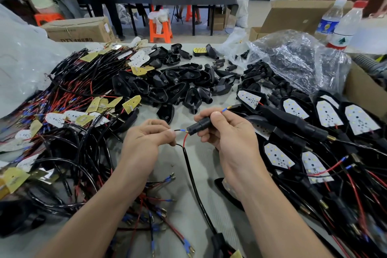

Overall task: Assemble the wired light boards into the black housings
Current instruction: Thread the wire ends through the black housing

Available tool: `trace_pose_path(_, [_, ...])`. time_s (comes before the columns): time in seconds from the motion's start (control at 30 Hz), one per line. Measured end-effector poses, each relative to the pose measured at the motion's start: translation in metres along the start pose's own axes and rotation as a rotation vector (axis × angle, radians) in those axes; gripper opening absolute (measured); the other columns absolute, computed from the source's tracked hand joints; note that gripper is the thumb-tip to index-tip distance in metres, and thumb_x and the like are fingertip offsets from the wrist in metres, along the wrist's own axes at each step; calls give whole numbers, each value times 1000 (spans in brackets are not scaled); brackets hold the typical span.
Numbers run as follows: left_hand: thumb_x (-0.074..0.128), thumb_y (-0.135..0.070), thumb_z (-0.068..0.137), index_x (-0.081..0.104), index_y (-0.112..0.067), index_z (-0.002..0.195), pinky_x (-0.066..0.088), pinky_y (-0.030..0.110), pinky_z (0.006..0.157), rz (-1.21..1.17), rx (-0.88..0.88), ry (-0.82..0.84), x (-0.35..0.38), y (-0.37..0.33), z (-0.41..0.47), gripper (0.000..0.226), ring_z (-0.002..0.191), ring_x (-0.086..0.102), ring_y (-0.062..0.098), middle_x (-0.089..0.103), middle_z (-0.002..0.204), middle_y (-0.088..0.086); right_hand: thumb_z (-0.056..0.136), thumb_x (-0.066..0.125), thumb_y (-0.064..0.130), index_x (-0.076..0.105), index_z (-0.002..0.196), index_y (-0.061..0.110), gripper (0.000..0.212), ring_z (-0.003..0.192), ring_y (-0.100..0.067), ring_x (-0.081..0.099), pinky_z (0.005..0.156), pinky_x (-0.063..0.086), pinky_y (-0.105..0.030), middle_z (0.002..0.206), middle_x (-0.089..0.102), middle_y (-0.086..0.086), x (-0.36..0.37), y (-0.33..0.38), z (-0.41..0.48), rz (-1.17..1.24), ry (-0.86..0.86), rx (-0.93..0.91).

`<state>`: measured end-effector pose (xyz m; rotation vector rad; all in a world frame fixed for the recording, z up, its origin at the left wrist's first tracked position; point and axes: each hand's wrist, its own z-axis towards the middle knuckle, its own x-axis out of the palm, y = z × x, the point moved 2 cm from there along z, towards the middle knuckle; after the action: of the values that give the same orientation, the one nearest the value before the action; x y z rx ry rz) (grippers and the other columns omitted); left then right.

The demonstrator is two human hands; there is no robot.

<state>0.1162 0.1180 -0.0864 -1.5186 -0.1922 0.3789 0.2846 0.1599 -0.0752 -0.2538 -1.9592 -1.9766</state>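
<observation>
Your right hand [228, 132] grips a short black sleeve [200, 124] in curled fingers, the red wire [185, 138] entering its near end and a blue-tipped terminal [225, 109] poking out the far end. Your left hand [146, 138] pinches the thin black wire [178, 130] just beside the sleeve's mouth; the wired light boards [130, 103] lie heaped to your left, the black housings [178, 77] ahead.
</observation>
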Motion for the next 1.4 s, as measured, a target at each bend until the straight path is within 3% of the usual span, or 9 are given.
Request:
trace_pose_path(0.23, [77,-20,71,76,-17,56,43,24,80,123,78,118,0,-7,-7,16,84,62,2,65,86,-11,103,48,0,74,87,5,31,60,-18,58,58,52,-24,86,73,-13,-2,1,1,-8,-47,-52])
trace_pose_path(0.33, [82,-10,74,77,-19,58,45,30,79,200,127,159,2,-9,-11,19,80,61,5,64,85,-10,102,48,0,74,89,3,29,62,-19,58,61,53,-25,87,73,-17,-1,0,0,-45,-39,-72])
trace_pose_path(0.73, [85,-21,76,82,-29,67,51,43,78,157,177,47,1,-11,-7,12,80,61,16,66,83,-8,101,46,-4,71,89,2,28,60,-20,57,56,49,-24,79,71,-12,0,1,-2,-30,-3,2])
trace_pose_path(0.8, [86,-22,76,82,-34,68,49,39,75,217,195,44,1,-9,-6,15,77,61,12,66,83,-11,102,47,-3,72,91,3,27,63,-21,57,59,52,-25,83,72,-13,2,0,-2,-16,4,11])
trace_pose_path(0.97, [90,-31,73,78,-48,73,44,10,66,397,289,-66,3,-5,-10,21,78,63,0,69,86,-23,102,47,-4,69,98,3,23,63,-19,60,62,55,-25,88,73,-17,5,0,-4,27,-35,25])
trace_pose_path(1.07, [92,-27,71,82,-41,88,58,25,72,289,280,-94,-4,-5,-5,24,77,71,5,76,86,-17,102,45,-5,66,100,1,22,62,-19,60,60,54,-24,89,72,-20,2,3,-4,52,-73,16])
trace_pose_path(1.2, [89,-16,75,83,-37,81,63,51,81,214,237,-35,-6,-4,-4,23,78,76,16,79,80,-6,102,45,-5,65,101,1,21,62,-20,59,60,54,-25,92,73,-22,1,5,-5,58,-65,21])
trace_pose_path(1.33, [89,-45,71,82,-43,84,58,40,59,176,269,-27,-6,-5,-7,15,64,70,19,77,72,-1,102,45,-4,63,101,4,20,60,-18,61,59,53,-25,84,74,-13,0,7,-4,50,-71,0])
trace_pose_path(1.4, [88,-45,72,82,-41,82,54,44,56,140,278,-47,-5,-7,-8,12,63,70,29,76,70,1,101,46,-4,63,96,7,21,59,-19,61,58,53,-25,83,74,-12,-1,8,-4,57,-77,-1])
